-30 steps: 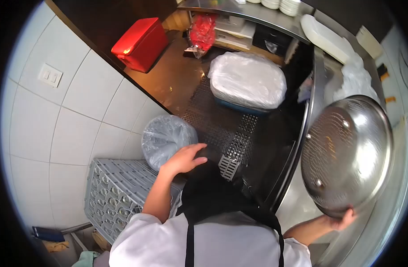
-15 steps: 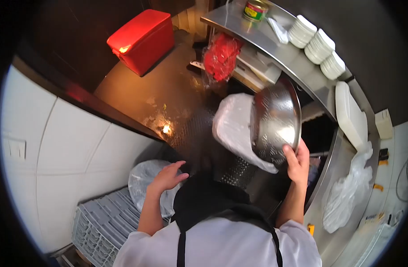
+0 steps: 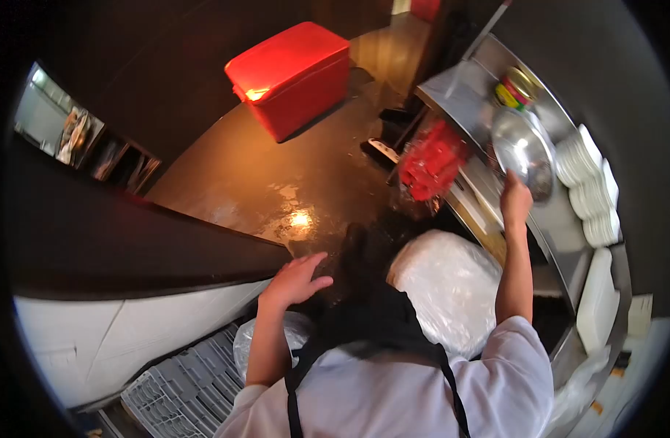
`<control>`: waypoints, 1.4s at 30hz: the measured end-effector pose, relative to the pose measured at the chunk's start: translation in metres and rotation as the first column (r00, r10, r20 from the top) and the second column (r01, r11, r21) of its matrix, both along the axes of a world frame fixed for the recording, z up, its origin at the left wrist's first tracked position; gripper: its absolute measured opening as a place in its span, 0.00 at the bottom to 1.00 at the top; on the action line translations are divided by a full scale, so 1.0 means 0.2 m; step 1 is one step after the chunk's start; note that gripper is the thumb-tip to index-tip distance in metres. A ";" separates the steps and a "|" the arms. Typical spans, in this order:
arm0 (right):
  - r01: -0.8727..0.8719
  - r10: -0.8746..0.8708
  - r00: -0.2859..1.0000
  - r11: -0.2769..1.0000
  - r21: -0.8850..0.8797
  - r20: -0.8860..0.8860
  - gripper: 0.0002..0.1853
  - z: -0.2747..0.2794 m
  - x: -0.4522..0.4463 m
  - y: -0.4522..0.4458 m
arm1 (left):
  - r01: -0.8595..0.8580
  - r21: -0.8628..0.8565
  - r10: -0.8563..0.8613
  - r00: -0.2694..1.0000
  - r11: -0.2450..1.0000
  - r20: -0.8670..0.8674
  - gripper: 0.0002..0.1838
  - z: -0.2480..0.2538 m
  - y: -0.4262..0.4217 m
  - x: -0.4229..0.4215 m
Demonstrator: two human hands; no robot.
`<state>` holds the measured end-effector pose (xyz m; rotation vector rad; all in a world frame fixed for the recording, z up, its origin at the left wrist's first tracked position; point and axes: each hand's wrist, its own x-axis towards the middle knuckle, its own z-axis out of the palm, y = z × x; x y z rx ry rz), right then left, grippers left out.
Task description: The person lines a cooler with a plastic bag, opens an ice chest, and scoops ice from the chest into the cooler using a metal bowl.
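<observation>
A round, shiny metal bowl (image 3: 523,146) is in my right hand (image 3: 516,201), over the steel shelf (image 3: 475,77) on the right. My fingers grip its near rim; whether the bowl rests on the shelf I cannot tell. Just beyond it stands a gold-lidded can (image 3: 516,89), and stacked white dishes (image 3: 589,186) are to its right. My left hand (image 3: 297,282) holds nothing and hangs in the air with thumb and fingers apart, above a clear plastic bag (image 3: 256,339).
A large plastic-wrapped white bundle (image 3: 452,288) stands by my right side. Red items in clear plastic (image 3: 433,160) hang below the shelf edge. Ahead on the wet floor (image 3: 262,182) sits a red lidded box (image 3: 291,80). Grey plastic racks (image 3: 185,383) are at lower left.
My right hand has carried the metal bowl forward and up, from beside the wrapped bundle to over the shelf. My left hand stays open. The view has shifted.
</observation>
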<state>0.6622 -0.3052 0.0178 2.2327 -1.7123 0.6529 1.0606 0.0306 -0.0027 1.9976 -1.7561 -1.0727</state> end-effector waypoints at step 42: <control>-0.449 0.051 0.861 0.546 0.707 0.507 0.37 -2.03 4.26 -4.54 | -0.966 -0.230 0.761 -0.235 -0.115 0.605 0.52 -1.76 -3.70 3.54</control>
